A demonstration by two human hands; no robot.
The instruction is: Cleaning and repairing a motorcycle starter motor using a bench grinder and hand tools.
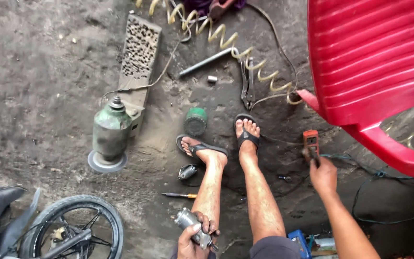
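From the head view, keep your left hand wrapped firmly round the small grey cylindrical metal motor by your left knee, so it stays steady. Your right hand reaches out to the orange handheld meter on the dirt floor, fingers closed around its lower end; grip it squarely and mind the thin leads beside it. A yellow-handled screwdriver lies near your left foot.
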